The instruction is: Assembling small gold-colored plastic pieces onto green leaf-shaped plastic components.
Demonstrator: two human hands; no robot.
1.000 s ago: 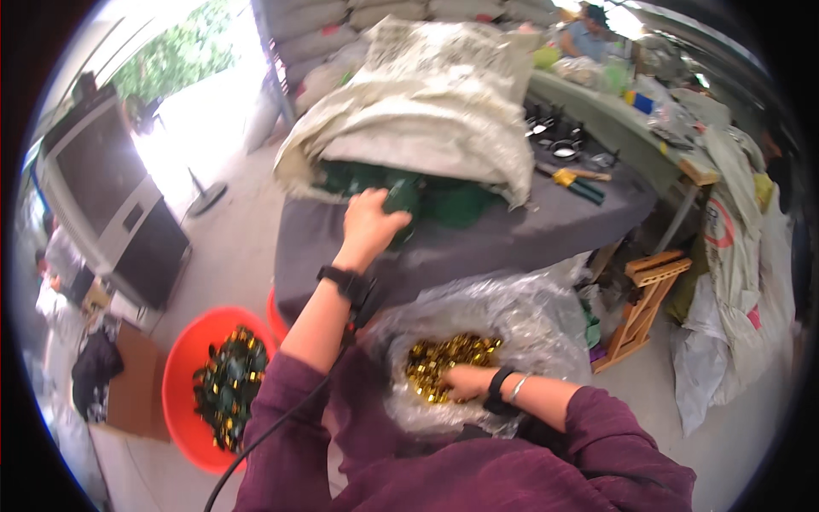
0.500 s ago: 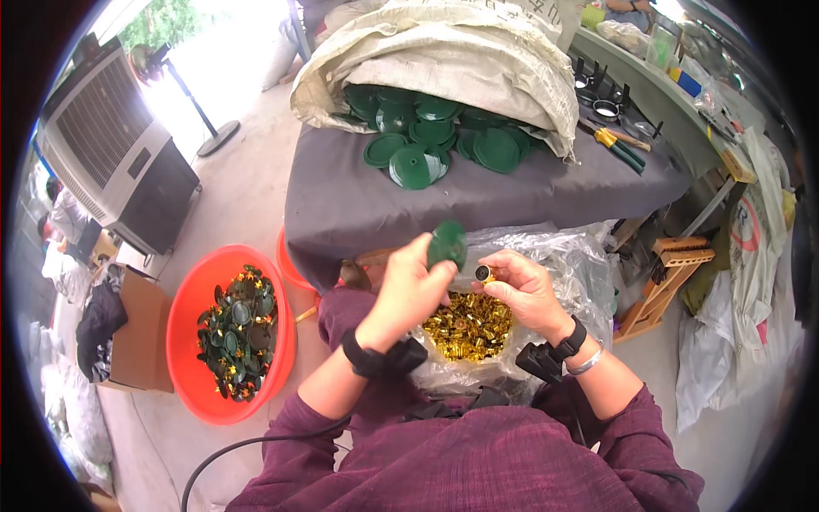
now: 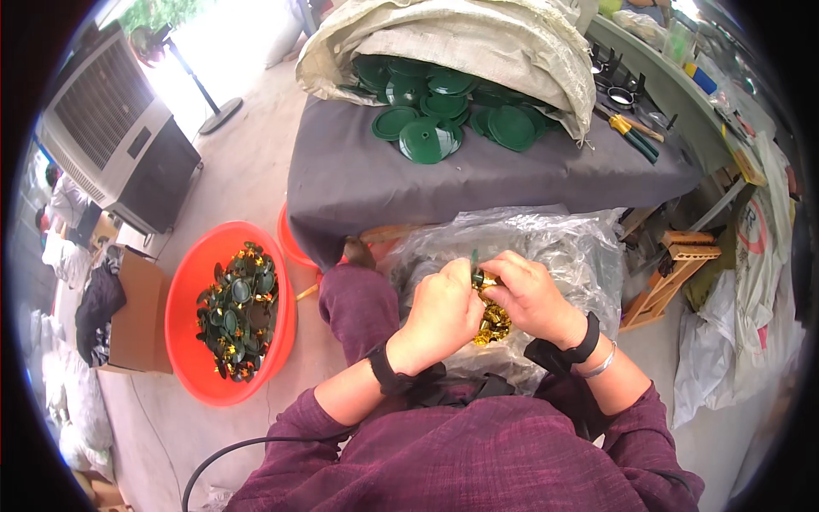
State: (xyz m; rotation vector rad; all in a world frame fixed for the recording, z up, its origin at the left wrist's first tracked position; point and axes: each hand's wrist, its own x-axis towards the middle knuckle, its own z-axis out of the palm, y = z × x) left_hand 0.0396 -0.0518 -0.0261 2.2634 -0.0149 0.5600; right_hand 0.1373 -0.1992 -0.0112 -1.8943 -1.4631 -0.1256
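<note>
My left hand [image 3: 442, 314] is closed on a green plastic disc [image 3: 474, 257], seen edge-on above the fingers. Touching or nearly touching it, my right hand [image 3: 536, 300] pinches a small gold ring-shaped part [image 3: 489, 280] against the disc's side; the fingers hide most of the contact. Below both hands lies a heap of shiny gold parts [image 3: 493, 328] in a clear plastic bag [image 3: 559, 247] by my lap. More green discs [image 3: 429, 141] spill from a white woven sack [image 3: 478, 53] onto the cloth-covered table [image 3: 367, 188] ahead.
To the left, an orange-red tub [image 3: 181, 341] holds green discs with gold parts attached. A cardboard box [image 3: 141, 320] and an air cooler [image 3: 128, 136] stand beyond it. Yellow-and-green handled pliers [image 3: 636, 139] lie at the table's right, above a wooden stand [image 3: 670, 282].
Both hands have come together, bringing the disc and the gold part to each other. The disc has turned from face-on to edge-on. The view has shifted slightly.
</note>
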